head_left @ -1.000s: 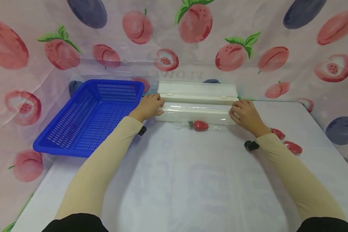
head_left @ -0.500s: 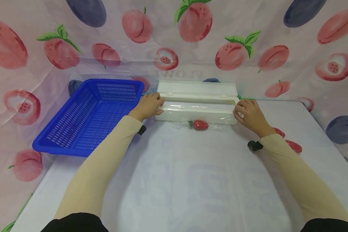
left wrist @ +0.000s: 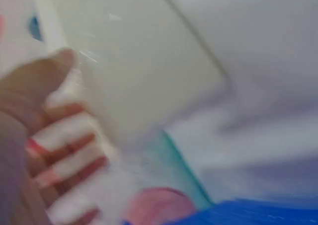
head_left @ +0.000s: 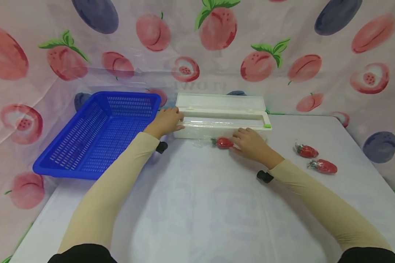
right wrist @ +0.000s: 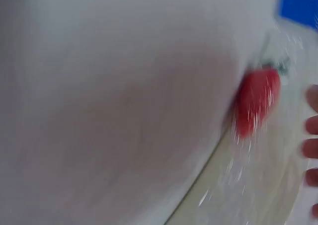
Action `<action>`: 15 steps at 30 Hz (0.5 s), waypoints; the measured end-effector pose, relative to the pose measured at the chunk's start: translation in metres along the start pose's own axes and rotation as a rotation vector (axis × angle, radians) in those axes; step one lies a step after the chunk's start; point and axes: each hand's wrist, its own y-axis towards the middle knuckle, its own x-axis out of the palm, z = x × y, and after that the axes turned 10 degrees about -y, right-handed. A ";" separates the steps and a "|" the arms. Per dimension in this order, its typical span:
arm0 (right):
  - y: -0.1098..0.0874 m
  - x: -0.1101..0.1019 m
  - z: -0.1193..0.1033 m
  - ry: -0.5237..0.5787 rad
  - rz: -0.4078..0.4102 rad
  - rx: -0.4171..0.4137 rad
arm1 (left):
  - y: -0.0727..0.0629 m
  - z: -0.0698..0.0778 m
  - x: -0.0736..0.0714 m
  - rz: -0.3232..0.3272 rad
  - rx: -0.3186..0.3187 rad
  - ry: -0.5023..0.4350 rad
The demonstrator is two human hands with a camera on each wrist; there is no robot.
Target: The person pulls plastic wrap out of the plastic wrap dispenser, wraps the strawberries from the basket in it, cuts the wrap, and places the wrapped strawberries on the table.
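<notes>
A white plastic-wrap dispenser (head_left: pixel 200 132) lies at the back of the table, its lid raised, a sheet of clear film hanging over its front. My left hand (head_left: pixel 166 122) holds the dispenser's left end; the left wrist view shows the thumb at the edge of the white box (left wrist: pixel 134 61), blurred. A red strawberry (head_left: pixel 224 143) with a green top lies under the film before the dispenser. Beside its right tip is my right hand (head_left: pixel 251 146), fingers loosely extended over the film. In the right wrist view those fingertips (right wrist: pixel 311 148) are apart from the strawberry (right wrist: pixel 257 98).
At left, a blue plastic basket (head_left: pixel 98 174) stands close to the left forearm. Two film-wrapped strawberries, one farther back (head_left: pixel 307 150) and one nearer (head_left: pixel 326 166), lie on the right of the white table (head_left: pixel 197 212). A fruit-print sheet (head_left: pixel 217 60) hangs behind.
My right hand has left the dispenser's right end, showing its green-tipped corner, and moved left and toward me to the strawberry. The left hand stays at the left end.
</notes>
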 end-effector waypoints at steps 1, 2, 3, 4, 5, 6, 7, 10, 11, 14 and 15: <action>0.004 0.001 -0.005 -0.010 -0.041 -0.024 | -0.002 0.006 -0.003 0.033 -0.010 0.024; 0.007 0.002 -0.009 -0.023 -0.079 -0.036 | -0.004 0.012 -0.006 0.075 -0.013 0.050; 0.010 0.004 -0.012 -0.038 -0.111 -0.041 | -0.006 0.021 -0.008 0.129 -0.008 0.075; 0.013 0.005 -0.014 -0.052 -0.129 -0.046 | -0.008 0.030 -0.010 0.194 0.010 0.099; 0.015 0.007 -0.016 -0.068 -0.139 -0.053 | -0.009 0.040 -0.009 0.259 0.041 0.115; 0.017 0.009 -0.017 -0.081 -0.145 -0.060 | -0.011 0.050 -0.007 0.317 0.080 0.132; 0.017 0.010 -0.017 -0.098 -0.144 -0.065 | -0.011 0.061 -0.004 0.347 0.120 0.145; 0.018 0.016 -0.016 -0.127 -0.133 -0.078 | -0.012 0.087 0.013 0.321 0.215 0.162; 0.019 0.018 -0.016 -0.133 -0.119 -0.081 | -0.013 0.092 0.020 0.289 0.225 0.171; 0.021 0.022 -0.016 -0.129 -0.092 -0.080 | -0.012 0.101 0.038 0.188 0.212 0.171; 0.021 0.023 -0.016 -0.129 -0.095 -0.078 | -0.011 0.102 0.043 0.167 0.206 0.163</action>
